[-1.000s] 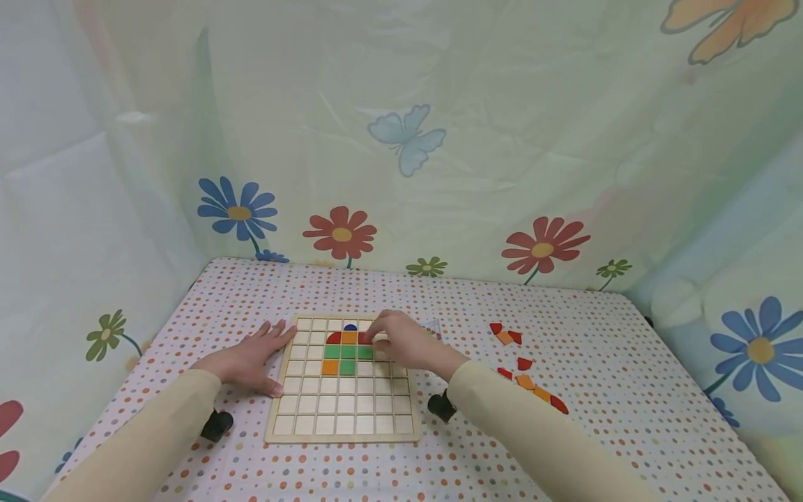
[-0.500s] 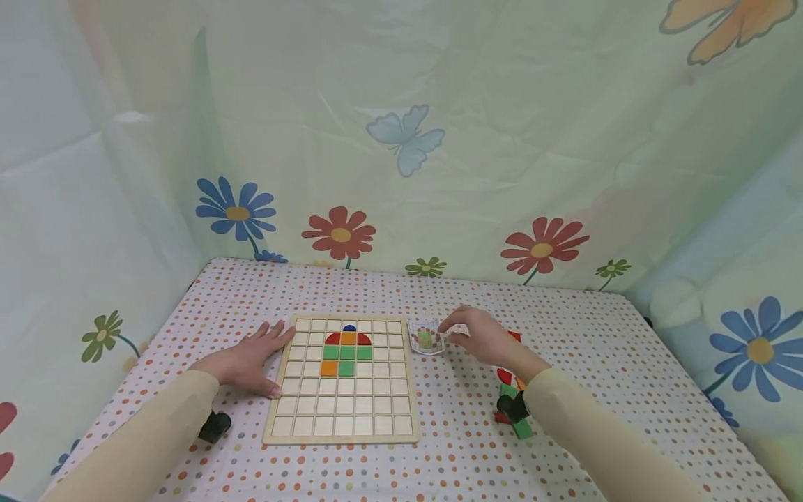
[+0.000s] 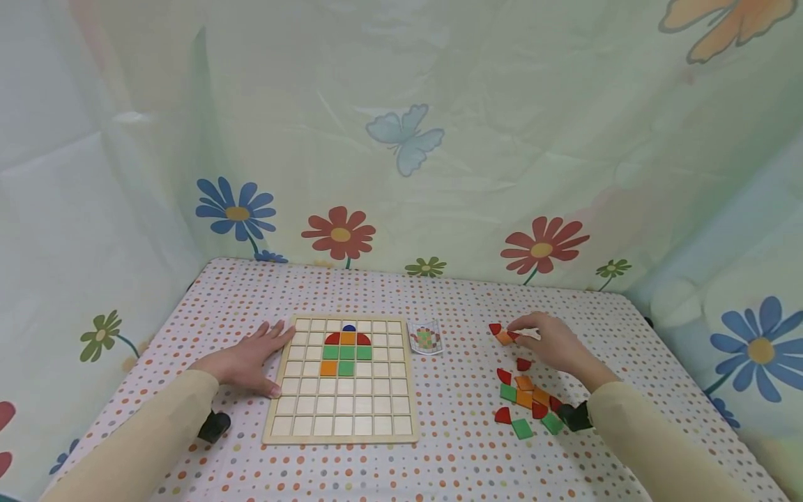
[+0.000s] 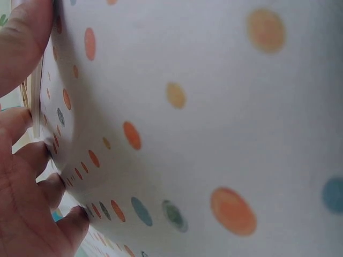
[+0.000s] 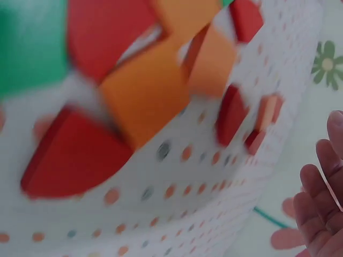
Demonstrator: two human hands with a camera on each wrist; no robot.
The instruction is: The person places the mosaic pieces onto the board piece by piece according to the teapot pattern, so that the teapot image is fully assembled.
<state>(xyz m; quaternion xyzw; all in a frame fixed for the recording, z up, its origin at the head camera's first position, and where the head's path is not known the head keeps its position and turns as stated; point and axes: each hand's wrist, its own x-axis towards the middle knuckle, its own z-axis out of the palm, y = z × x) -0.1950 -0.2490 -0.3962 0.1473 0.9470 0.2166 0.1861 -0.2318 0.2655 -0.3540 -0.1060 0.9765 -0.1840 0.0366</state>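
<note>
A wooden grid board (image 3: 339,425) lies on the table, bearing a blue rounded tile (image 3: 349,328), two red quarter-round tiles, orange squares and several green squares (image 3: 347,352). With fingers spread, my left hand (image 3: 247,362) rests on the table and touches the board's left edge; the left wrist view shows its fingertips (image 4: 51,187) against the cloth and board. Over on the right, my right hand (image 3: 555,345) reaches above an orange square (image 3: 504,337) and red tiles (image 3: 495,328). Its fingers (image 5: 316,209) look relaxed in the right wrist view, with nothing seen between them.
A small printed pattern card (image 3: 426,338) lies just right of the board. Loose red, orange and green tiles (image 3: 521,428) are scattered near my right forearm. The dotted tablecloth (image 3: 464,460) covers the table, with a flowered curtain (image 3: 401,84) behind and beside it.
My right hand has left the board, passed the card and moved right to the loose tiles. A red quarter-round tile now sits right of the upper orange square. My left hand has stayed put.
</note>
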